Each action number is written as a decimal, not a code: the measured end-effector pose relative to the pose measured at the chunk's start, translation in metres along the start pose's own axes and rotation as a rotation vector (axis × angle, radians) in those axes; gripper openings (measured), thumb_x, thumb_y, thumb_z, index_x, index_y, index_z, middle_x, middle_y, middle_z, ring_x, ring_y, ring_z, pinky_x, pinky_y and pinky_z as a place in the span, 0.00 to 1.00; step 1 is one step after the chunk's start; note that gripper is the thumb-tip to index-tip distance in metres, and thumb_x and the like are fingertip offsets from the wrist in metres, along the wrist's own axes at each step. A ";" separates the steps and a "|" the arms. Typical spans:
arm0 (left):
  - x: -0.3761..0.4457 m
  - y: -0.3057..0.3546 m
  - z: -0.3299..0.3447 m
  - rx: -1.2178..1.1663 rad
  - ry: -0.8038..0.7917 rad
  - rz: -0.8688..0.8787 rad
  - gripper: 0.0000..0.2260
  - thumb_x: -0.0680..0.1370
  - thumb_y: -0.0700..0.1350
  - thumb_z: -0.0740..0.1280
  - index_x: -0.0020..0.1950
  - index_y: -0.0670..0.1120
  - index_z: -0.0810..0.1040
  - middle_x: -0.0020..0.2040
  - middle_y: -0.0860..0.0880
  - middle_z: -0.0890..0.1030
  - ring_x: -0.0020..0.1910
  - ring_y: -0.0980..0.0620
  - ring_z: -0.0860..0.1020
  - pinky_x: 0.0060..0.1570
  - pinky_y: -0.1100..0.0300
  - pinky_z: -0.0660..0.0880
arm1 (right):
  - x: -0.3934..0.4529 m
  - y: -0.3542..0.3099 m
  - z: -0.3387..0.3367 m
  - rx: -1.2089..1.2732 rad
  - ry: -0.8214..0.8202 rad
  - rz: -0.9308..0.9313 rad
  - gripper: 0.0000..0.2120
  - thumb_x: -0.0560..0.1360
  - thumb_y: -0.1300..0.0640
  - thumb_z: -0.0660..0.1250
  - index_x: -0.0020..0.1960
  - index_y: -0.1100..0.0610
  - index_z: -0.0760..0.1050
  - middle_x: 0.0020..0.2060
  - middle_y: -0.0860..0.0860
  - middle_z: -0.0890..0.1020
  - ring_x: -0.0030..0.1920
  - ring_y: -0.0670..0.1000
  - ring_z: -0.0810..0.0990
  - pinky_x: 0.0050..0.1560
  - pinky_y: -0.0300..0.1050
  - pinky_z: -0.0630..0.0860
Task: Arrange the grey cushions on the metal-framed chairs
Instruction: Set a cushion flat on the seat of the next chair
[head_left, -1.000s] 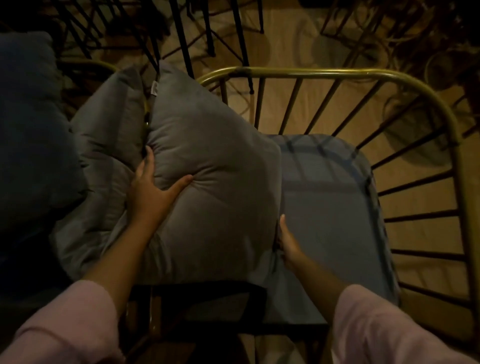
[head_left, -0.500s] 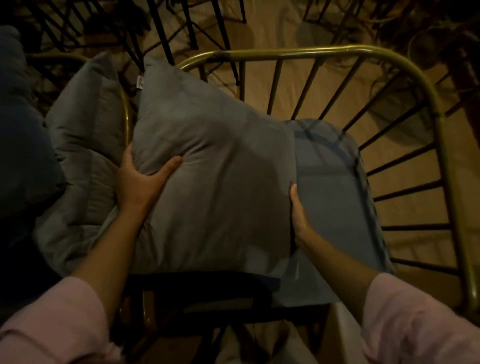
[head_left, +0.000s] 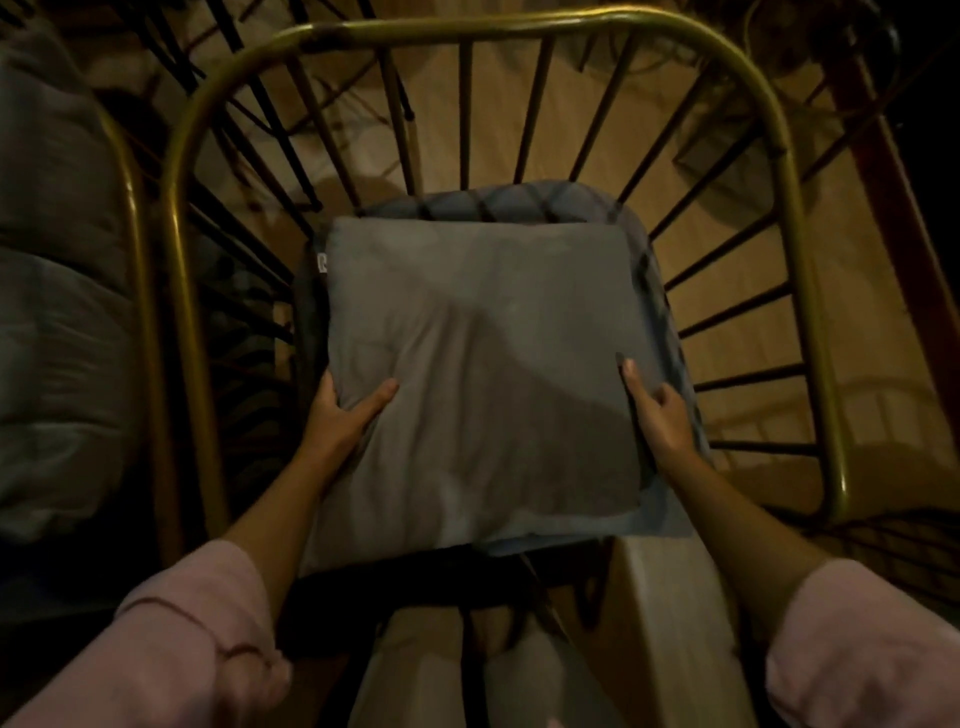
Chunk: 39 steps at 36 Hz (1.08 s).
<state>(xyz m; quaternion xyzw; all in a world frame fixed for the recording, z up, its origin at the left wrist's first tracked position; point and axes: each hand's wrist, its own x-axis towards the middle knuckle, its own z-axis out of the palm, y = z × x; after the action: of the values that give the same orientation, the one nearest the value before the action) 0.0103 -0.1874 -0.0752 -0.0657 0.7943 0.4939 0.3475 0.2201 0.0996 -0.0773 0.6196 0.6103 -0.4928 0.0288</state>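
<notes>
Both hands, left hand (head_left: 340, 415) and right hand (head_left: 657, 415), are clamped on grey cushion (head_left: 478, 374) edges; should be squared flat on seat pad (head_left: 660, 312).

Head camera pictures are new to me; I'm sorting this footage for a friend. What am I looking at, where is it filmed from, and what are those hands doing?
There is no machine here: a person in pink sleeves wears a camera on the head, so you look forward and down along their arms. The left hand and right hand grip the two sides of a square grey cushion, fingers curled over its edges. It lies flat on the blue-grey seat pad of a chair with a brass-coloured metal frame and dark bars. At the far left, more grey cushions rest in a neighbouring chair. Below is a light brown floor.
</notes>
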 end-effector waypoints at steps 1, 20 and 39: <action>0.001 -0.006 0.002 0.021 -0.049 -0.017 0.40 0.70 0.55 0.76 0.78 0.50 0.60 0.73 0.48 0.70 0.66 0.50 0.73 0.66 0.54 0.70 | 0.004 0.007 -0.001 -0.023 0.006 0.007 0.38 0.62 0.21 0.60 0.40 0.59 0.70 0.39 0.58 0.76 0.43 0.59 0.78 0.47 0.55 0.74; -0.036 -0.074 0.004 -0.192 -0.197 -0.295 0.55 0.54 0.64 0.81 0.76 0.53 0.63 0.68 0.49 0.77 0.63 0.48 0.78 0.67 0.46 0.73 | -0.004 0.026 -0.009 -0.026 -0.068 -0.056 0.32 0.77 0.42 0.66 0.74 0.59 0.65 0.70 0.58 0.73 0.69 0.60 0.73 0.65 0.51 0.72; -0.046 -0.061 0.002 -0.053 -0.049 -0.255 0.54 0.61 0.57 0.78 0.80 0.50 0.52 0.76 0.44 0.67 0.71 0.43 0.70 0.70 0.43 0.69 | 0.012 0.043 0.008 -0.315 -0.005 0.020 0.33 0.80 0.40 0.60 0.77 0.59 0.61 0.74 0.61 0.69 0.72 0.65 0.69 0.71 0.64 0.67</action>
<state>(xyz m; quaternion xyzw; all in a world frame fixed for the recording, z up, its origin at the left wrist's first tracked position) 0.0733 -0.2272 -0.0926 -0.1633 0.7574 0.4682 0.4248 0.2463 0.0927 -0.1132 0.6124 0.6736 -0.3921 0.1320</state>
